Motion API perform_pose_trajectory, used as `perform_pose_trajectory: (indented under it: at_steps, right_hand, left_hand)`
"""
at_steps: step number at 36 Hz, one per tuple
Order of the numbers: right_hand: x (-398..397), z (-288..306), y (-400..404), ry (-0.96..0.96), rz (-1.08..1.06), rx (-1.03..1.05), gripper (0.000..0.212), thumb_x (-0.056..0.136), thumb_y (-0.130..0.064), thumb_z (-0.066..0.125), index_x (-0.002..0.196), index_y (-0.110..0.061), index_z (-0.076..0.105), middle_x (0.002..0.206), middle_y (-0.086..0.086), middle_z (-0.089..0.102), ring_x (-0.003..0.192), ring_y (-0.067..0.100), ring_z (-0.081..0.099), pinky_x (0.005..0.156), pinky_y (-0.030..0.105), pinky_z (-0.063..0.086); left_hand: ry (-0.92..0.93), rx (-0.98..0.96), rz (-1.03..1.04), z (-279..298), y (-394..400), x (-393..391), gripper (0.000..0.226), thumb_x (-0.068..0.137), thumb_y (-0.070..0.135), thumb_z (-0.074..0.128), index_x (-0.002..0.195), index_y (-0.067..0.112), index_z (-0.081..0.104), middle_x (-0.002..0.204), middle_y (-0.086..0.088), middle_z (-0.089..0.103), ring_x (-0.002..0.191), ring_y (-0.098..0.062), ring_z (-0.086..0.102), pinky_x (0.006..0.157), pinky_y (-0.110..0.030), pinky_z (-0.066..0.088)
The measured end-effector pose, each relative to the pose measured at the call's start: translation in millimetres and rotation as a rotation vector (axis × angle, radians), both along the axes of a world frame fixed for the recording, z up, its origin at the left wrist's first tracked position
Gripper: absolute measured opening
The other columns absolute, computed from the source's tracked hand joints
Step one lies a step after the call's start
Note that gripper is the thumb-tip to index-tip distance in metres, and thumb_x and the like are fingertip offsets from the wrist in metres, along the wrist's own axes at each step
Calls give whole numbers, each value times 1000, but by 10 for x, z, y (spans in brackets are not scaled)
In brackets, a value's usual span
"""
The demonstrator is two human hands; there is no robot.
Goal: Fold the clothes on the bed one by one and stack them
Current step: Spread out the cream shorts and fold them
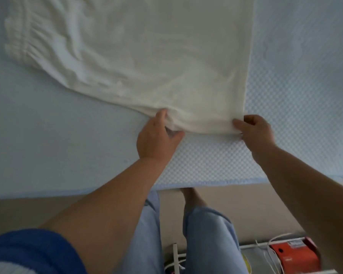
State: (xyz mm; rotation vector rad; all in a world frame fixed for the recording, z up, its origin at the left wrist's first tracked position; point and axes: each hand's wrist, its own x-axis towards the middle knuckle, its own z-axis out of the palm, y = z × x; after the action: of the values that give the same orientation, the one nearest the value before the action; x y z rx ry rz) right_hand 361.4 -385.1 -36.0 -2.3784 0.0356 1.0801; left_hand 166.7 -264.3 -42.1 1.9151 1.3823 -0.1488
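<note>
Your left hand and right hand each pinch the cream garment's near hem, mid-frame, on the bed.

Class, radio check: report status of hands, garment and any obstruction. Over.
Left hand and right hand each pinching the near hem of the cream garment. Garment spread flat on the blue bed cover, not yet folded. Nothing in the way.
</note>
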Motion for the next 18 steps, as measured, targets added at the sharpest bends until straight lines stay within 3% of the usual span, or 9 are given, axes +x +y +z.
perform_pose_trajectory:
  at_steps: [3, 6, 10, 18]
  right_hand:
    - [40, -43, 1, 58, -26, 39, 15, 81, -31, 69, 76, -23, 58, 78, -5, 60, 75, 16, 56, 71, 32, 48]
    - [76, -67, -20, 68, -69, 80, 16, 82, -27, 67, 71, -21, 56, 77, -2, 60, 78, 19, 59, 77, 39, 53]
    - [131, -61, -45, 143, -144, 188, 17, 85, -21, 65, 72, -16, 55, 81, 1, 61, 81, 20, 63, 69, 32, 56]
    - [173, -87, -65, 222, -83, 207, 20, 79, -26, 74, 82, -21, 55, 101, 5, 63, 89, 22, 66, 64, 29, 55]
  left_hand:
    - [-8, 100, 48, -79, -12, 88, 55, 79, 44, 67, 127, 24, 52, 115, -6, 59, 106, -26, 55, 80, -33, 42]
    - [-17, 152, 72, -117, -63, 125, 48, 80, 42, 65, 124, 24, 55, 111, -7, 58, 102, -27, 56, 78, -36, 44]
    - [20, 198, 73, -131, -154, 125, 52, 82, 37, 64, 131, 24, 50, 114, -11, 55, 104, -31, 55, 77, -38, 44]
    - [1, 191, 99, -114, -250, 121, 50, 87, 20, 51, 136, 26, 44, 116, -12, 54, 102, -31, 55, 77, -39, 44]
